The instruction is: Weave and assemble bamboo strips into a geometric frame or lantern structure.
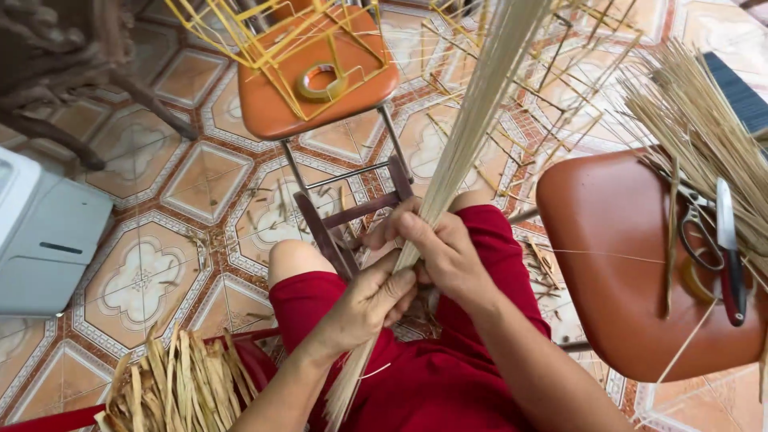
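Patterned floor tiles [144, 276] are spreading beneath two orange chairs. Over red-clad knees, the left hand [370, 300] and right hand [442, 250] are both gripping a long bundle of pale straws [464, 136], fingers closing tightly around it at mid-length.

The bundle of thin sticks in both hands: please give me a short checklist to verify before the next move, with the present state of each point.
1. Left hand closed around the bundle of thin sticks: ok.
2. Right hand gripping the bundle just above the left: ok.
3. Bundle ends even at the bottom: cannot tell, they run out of view.
4. Scissors and knife lying within reach on the orange stool: ok.
5. Floor free of scraps: not ok, cut pieces lie scattered.
6. Yellow frame resting on the orange chair: ok.
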